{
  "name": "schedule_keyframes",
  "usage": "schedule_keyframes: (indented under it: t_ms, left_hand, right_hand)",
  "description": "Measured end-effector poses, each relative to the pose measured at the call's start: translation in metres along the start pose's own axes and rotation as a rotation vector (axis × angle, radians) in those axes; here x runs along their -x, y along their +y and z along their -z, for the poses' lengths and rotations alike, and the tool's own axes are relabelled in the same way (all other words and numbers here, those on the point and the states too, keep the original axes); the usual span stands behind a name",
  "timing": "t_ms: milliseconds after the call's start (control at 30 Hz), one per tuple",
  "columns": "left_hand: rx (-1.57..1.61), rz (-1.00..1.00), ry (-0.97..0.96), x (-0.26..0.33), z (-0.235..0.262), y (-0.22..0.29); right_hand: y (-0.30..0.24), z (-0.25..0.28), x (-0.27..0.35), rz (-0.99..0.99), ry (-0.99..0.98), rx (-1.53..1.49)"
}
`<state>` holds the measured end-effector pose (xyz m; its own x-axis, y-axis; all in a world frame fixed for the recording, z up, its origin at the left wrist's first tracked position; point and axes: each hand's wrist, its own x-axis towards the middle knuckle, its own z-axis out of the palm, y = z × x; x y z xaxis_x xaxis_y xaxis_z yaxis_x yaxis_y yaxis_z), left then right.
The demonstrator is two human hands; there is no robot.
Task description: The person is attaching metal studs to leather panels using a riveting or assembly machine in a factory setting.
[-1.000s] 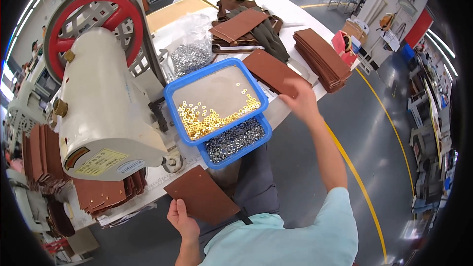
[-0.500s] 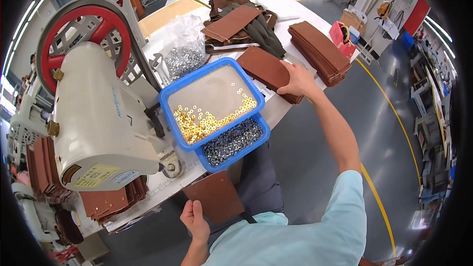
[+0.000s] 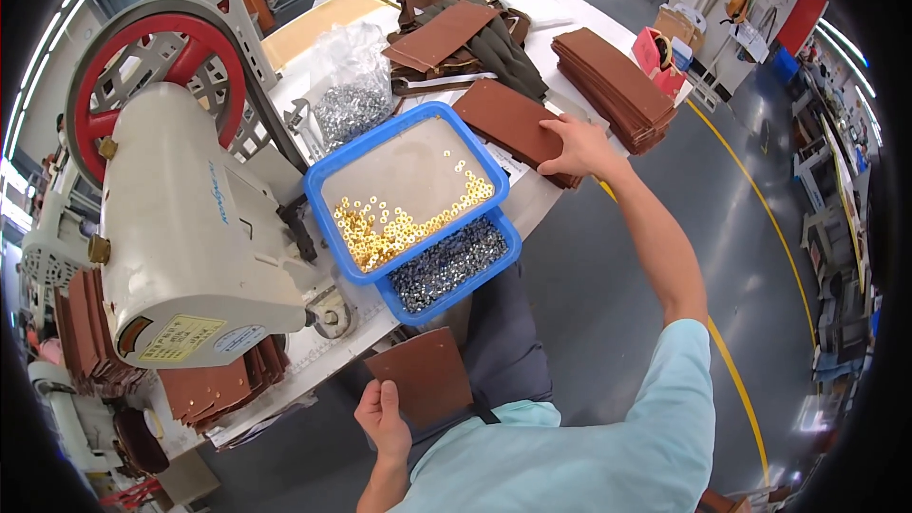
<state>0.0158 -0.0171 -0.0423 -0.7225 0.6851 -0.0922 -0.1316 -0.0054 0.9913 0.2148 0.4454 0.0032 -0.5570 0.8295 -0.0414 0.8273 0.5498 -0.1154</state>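
At the lower middle, over my lap, my left hand [image 3: 385, 415] is closed on a brown leather-like panel [image 3: 429, 382], with the thumb on its upper face. My right arm reaches out to a low stack of matching brown panels [image 3: 502, 122] on the table. There my right hand [image 3: 581, 147] rests on the stack's near right end. Its thumb and forefinger are spread apart on the top panel; the other fingers are partly hidden. A blue tray of gold washer-like rings [image 3: 380, 237] stands left of that stack, overlapping a second blue tray of small silver metal parts [image 3: 446, 271].
A cream machine [image 3: 190, 228] with a red handwheel [image 3: 85, 123] fills the left. More brown panels [image 3: 223, 382] lie below it. A taller brown stack [image 3: 617, 90] stands at the table's right edge. A wrench [image 3: 306, 128] and a clear bag of metal parts [image 3: 351, 104] lie behind the trays.
The view has shifted slightly. My left hand and its panel have moved a little to the right, and the panel has turned slightly. My right hand remains on the stack with its fingers spread.
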Motion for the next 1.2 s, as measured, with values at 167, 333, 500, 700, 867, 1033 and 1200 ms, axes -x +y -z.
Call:
schedule_keyframes:
  t_ms: [167, 333, 500, 700, 867, 1033, 1200]
  left_hand:
    - [0.009, 0.011, 0.03, 0.0, -0.003, 0.002]
    - [0.012, 0.031, 0.022, 0.003, 0.0, -0.003]
    - [0.023, 0.034, 0.037, 0.004, 0.0, -0.004]
    - [0.031, 0.038, 0.023, 0.005, -0.001, -0.003]
    - [0.03, 0.019, 0.062, 0.007, 0.004, -0.007]
    - [0.026, 0.012, 0.042, 0.005, 0.007, -0.007]
    - [0.029, 0.013, 0.045, 0.001, 0.007, -0.004]
  right_hand:
    - [-0.003, 0.004, -0.005, -0.035, -0.051, -0.106]
    - [-0.02, 0.001, -0.003, -0.112, -0.056, 0.049]
    - [-0.018, 0.005, -0.006, -0.128, -0.083, 0.038]
    - [-0.01, 0.007, -0.005, -0.114, -0.057, -0.026]
    - [-0.012, 0.025, 0.002, -0.061, 0.219, -0.014]
    - [0.009, 0.037, 0.009, -0.122, 0.647, -0.113]
    - [-0.002, 0.048, 0.039, 0.116, 1.07, -0.177]
